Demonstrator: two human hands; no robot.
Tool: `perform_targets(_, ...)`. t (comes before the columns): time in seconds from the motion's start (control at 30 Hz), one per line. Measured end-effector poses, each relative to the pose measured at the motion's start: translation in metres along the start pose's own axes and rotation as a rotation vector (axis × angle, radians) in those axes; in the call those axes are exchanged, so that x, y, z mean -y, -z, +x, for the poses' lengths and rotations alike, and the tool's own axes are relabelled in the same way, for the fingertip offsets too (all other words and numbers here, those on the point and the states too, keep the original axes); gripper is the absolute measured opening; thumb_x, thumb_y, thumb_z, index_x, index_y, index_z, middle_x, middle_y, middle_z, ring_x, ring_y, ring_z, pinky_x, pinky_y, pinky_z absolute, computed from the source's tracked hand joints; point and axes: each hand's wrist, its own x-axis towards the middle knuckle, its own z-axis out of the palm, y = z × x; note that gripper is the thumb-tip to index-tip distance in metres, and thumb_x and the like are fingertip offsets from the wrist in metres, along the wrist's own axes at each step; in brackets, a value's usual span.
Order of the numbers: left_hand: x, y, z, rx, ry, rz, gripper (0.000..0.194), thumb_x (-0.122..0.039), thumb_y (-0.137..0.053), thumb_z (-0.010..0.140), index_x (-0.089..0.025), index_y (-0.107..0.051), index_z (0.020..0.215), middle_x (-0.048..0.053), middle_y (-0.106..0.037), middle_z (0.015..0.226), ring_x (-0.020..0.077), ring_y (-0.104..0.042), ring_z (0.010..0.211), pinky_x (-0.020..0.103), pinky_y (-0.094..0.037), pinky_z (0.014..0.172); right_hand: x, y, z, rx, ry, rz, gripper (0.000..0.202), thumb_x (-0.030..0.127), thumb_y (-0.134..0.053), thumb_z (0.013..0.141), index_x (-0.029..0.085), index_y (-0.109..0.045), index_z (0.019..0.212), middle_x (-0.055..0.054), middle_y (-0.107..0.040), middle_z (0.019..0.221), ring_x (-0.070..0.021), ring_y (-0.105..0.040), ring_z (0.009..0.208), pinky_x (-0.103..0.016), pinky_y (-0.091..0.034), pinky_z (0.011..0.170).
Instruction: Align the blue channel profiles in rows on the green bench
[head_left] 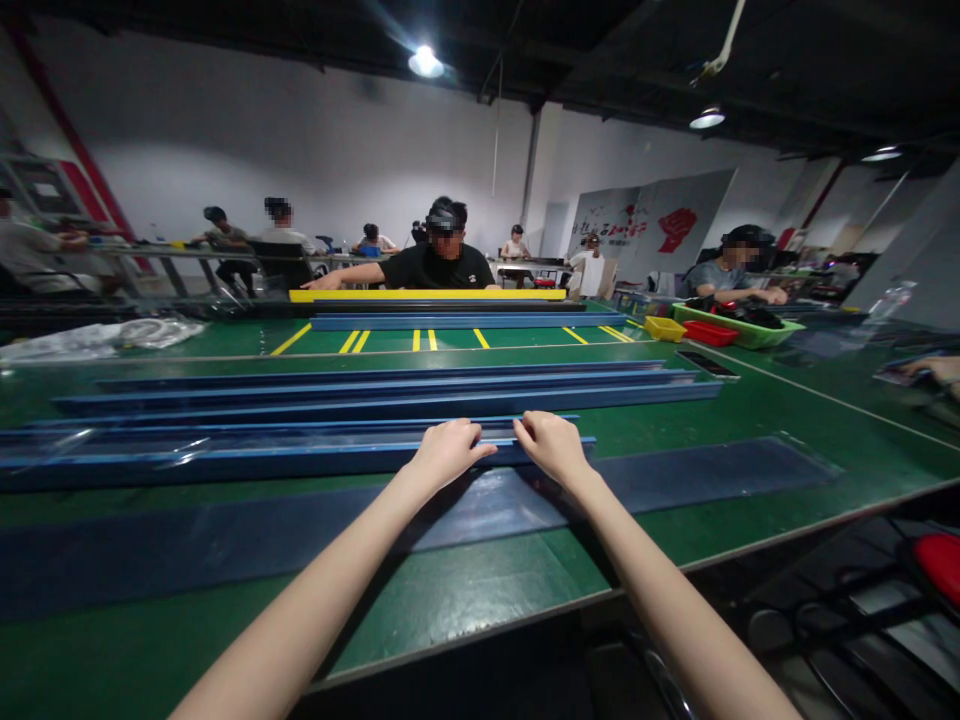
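Observation:
Both my hands are at the right part of the nearest long blue channel [285,462], which lies across the green table. My left hand [448,452] has its fingers curled over the channel's far edge, with the thumb pointing right. Just to the right, my right hand [551,446] grips the same channel near its right end, its fingers bent and their tips partly hidden. A small gap separates the hands. Below my wrists lies a flat, dark, shiny strip [697,478], with clear film at its right end.
More blue channels [390,403] lie beyond my hands on the green table [787,400]. A phone [709,364], a yellow tray [664,329], a red tray [709,333] and a green basket [772,335] stand at the right. Across the table sits a person behind a yellow bar [427,295].

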Motion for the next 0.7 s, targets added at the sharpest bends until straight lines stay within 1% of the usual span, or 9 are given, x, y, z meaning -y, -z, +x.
perform_targets(0.17, 0.012, 0.003, 0.000, 0.031, -0.051, -0.093, 0.024, -0.040, -0.050, 0.079, -0.019, -0.060, 0.074, 0.003, -0.063, 0.076, 0.0167, -0.058, 0.072, 0.023, -0.039, 0.060, 0.027, -0.006, 0.009, 0.042, 0.010, -0.020, 0.035, 0.034, -0.033, 0.086, 0.019, -0.060, 0.069, -0.005, -0.066, 0.074, -0.0133, -0.058, 0.066, -0.024, -0.025, 0.051)
perform_targets(0.27, 0.022, 0.004, -0.005, 0.024, -0.027, -0.115, 0.020, -0.039, -0.054, 0.076, -0.019, -0.060, 0.078, 0.002, -0.064, 0.081, 0.0165, -0.058, 0.075, 0.022, -0.039, 0.060, 0.037, -0.009, 0.014, 0.049, 0.005, -0.015, 0.038, 0.034, -0.032, 0.086, 0.020, -0.062, 0.069, -0.006, -0.067, 0.074, -0.0144, -0.059, 0.066, -0.023, -0.028, 0.051)
perform_targets(0.37, 0.033, 0.007, -0.011, 0.040, -0.002, -0.092, 0.021, -0.040, -0.056, 0.074, -0.020, -0.059, 0.080, 0.001, -0.064, 0.082, 0.0171, -0.058, 0.076, 0.022, -0.039, 0.059, 0.045, -0.013, 0.017, 0.044, -0.014, -0.019, 0.039, 0.035, -0.033, 0.085, 0.020, -0.064, 0.068, -0.007, -0.067, 0.073, -0.0161, -0.060, 0.066, -0.024, -0.030, 0.052)
perform_targets(0.5, 0.042, 0.010, -0.019, 0.061, 0.035, -0.032, 0.023, -0.043, -0.056, 0.073, -0.022, -0.058, 0.080, 0.001, -0.064, 0.082, 0.0182, -0.059, 0.077, 0.023, -0.038, 0.058, 0.050, -0.020, 0.019, 0.038, -0.013, -0.029, 0.040, 0.034, -0.033, 0.084, 0.019, -0.066, 0.067, -0.008, -0.068, 0.072, -0.0177, -0.061, 0.065, -0.024, -0.031, 0.052)
perform_targets(0.7, 0.045, 0.007, -0.024, 0.011, 0.016, 0.005, 0.024, -0.045, -0.053, 0.076, -0.022, -0.057, 0.080, 0.000, -0.064, 0.084, 0.0177, -0.059, 0.080, 0.022, -0.038, 0.060, 0.045, -0.025, 0.019, 0.035, 0.050, -0.021, 0.040, 0.029, -0.032, 0.085, 0.018, -0.066, 0.069, -0.008, -0.068, 0.074, -0.0161, -0.061, 0.065, -0.024, -0.033, 0.055)
